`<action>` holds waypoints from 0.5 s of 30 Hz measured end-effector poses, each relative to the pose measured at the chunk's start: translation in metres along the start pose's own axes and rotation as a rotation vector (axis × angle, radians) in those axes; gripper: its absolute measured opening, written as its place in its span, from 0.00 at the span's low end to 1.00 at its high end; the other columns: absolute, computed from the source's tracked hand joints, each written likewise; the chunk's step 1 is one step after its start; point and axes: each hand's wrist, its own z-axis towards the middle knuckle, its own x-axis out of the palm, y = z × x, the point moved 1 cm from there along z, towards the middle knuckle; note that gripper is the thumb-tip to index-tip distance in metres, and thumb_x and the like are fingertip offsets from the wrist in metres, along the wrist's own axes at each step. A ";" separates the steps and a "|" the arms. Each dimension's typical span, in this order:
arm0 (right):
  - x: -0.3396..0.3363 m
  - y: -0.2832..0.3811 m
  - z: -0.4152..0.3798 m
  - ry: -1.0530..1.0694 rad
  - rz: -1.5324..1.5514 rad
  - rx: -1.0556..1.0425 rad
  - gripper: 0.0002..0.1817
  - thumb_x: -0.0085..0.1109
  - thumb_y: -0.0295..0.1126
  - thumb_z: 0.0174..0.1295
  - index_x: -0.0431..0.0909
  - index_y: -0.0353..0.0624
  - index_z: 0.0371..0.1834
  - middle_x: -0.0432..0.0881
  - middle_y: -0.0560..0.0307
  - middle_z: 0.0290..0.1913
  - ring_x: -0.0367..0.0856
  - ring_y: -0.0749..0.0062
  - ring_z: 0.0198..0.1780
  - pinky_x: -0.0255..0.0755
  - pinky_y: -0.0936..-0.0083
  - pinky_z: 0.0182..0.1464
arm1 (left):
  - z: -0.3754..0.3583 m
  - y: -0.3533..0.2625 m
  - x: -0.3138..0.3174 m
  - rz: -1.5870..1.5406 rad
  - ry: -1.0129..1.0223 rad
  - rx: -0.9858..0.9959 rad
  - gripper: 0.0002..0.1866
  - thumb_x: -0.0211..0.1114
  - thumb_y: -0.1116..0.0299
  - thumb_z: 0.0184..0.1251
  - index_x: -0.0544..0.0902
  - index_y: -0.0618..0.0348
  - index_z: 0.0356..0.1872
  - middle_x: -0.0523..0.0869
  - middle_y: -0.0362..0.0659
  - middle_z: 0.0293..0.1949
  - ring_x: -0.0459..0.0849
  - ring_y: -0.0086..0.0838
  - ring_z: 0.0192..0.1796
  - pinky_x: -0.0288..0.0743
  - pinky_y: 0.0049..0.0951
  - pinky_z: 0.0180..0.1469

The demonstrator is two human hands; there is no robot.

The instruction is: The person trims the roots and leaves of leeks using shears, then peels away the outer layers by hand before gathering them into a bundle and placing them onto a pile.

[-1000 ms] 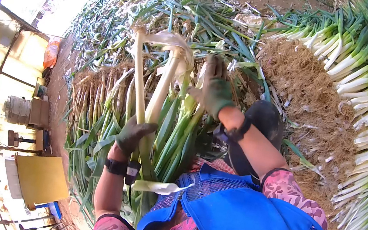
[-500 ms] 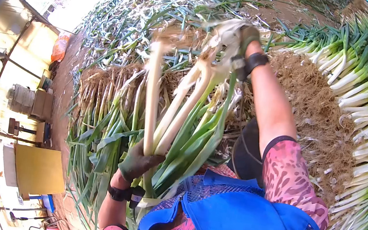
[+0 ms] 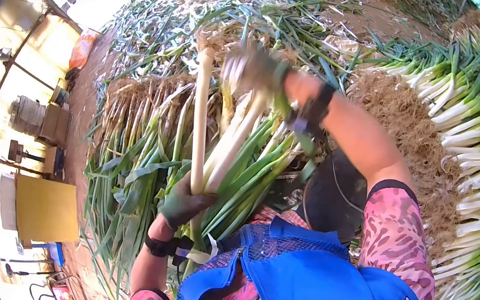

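Note:
In the head view, my left hand [image 3: 186, 204], in a dark glove, is closed around several leeks. Their white stalks [image 3: 202, 120] point up and away, and the tallest ends in a tuft of brown roots [image 3: 209, 38]. Green leaves [image 3: 255, 170] fan out beside the stalks. My right hand [image 3: 257, 69], gloved too, is at the root ends of the other held stalks. Motion smears its fingers, so their grip cannot be made out. A pale strip of leek [image 3: 228, 96] hangs just below it.
A row of untrimmed leeks [image 3: 141, 111] lies at the left. Stripped leaves [image 3: 165, 29] cover the ground beyond. At the right, cleaned leeks [image 3: 460, 132] lie in a long curved row with brown roots [image 3: 403, 124]. A dark round object [image 3: 335, 194] sits below my right forearm.
My right hand has moved left and down, from beyond the stalks with loose pale leaf trailing to their root ends. My left hand keeps holding the leeks in nearly the same place.

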 end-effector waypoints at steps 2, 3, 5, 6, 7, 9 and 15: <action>-0.050 -0.080 -0.003 -0.441 -0.362 0.136 0.11 0.68 0.43 0.49 0.82 0.50 0.19 0.79 0.58 0.18 0.80 0.63 0.21 0.78 0.67 0.27 | -0.006 0.000 -0.006 -0.107 0.028 -0.019 0.26 0.73 0.71 0.54 0.78 0.63 0.55 0.85 0.41 0.42 0.82 0.24 0.42 0.77 0.27 0.47; -0.091 -0.091 -0.030 -0.569 -0.334 0.354 0.15 0.67 0.45 0.52 0.81 0.45 0.29 0.81 0.52 0.27 0.82 0.60 0.29 0.78 0.65 0.33 | -0.012 -0.015 -0.009 -0.178 0.044 0.009 0.25 0.73 0.72 0.54 0.79 0.64 0.55 0.85 0.40 0.41 0.82 0.23 0.42 0.77 0.26 0.46; -0.175 -0.109 -0.086 -0.837 -0.196 0.787 0.28 0.65 0.48 0.57 0.78 0.34 0.51 0.86 0.41 0.45 0.86 0.54 0.46 0.80 0.62 0.47 | -0.020 -0.032 -0.013 -0.255 0.033 0.011 0.22 0.72 0.71 0.55 0.80 0.65 0.52 0.85 0.41 0.41 0.82 0.22 0.41 0.78 0.25 0.44; -0.171 -0.128 -0.095 -1.054 0.354 0.521 0.28 0.63 0.47 0.60 0.76 0.33 0.53 0.86 0.43 0.44 0.86 0.56 0.44 0.80 0.64 0.46 | -0.018 -0.023 -0.019 -0.228 0.030 -0.002 0.22 0.72 0.69 0.55 0.80 0.64 0.52 0.85 0.41 0.41 0.82 0.23 0.41 0.77 0.25 0.44; -0.163 -0.157 -0.105 -1.204 0.904 0.211 0.28 0.61 0.46 0.63 0.74 0.32 0.55 0.86 0.45 0.42 0.86 0.58 0.42 0.80 0.66 0.45 | -0.013 -0.007 -0.029 -0.203 0.028 -0.015 0.23 0.72 0.68 0.55 0.81 0.64 0.52 0.86 0.41 0.42 0.83 0.23 0.41 0.77 0.25 0.44; -0.152 -0.158 -0.112 -1.207 0.647 -0.041 0.21 0.65 0.46 0.57 0.79 0.40 0.44 0.86 0.51 0.34 0.85 0.62 0.35 0.79 0.67 0.39 | -0.009 0.005 -0.037 -0.226 0.036 0.008 0.25 0.73 0.63 0.55 0.81 0.63 0.53 0.86 0.41 0.42 0.82 0.23 0.41 0.76 0.25 0.45; 0.004 -0.053 -0.059 -0.553 -0.008 -0.263 0.08 0.69 0.30 0.52 0.80 0.50 0.35 0.79 0.65 0.27 0.79 0.72 0.31 0.78 0.72 0.43 | -0.008 -0.012 -0.022 -0.257 0.105 0.005 0.27 0.74 0.63 0.51 0.82 0.64 0.54 0.85 0.40 0.39 0.82 0.25 0.40 0.76 0.27 0.47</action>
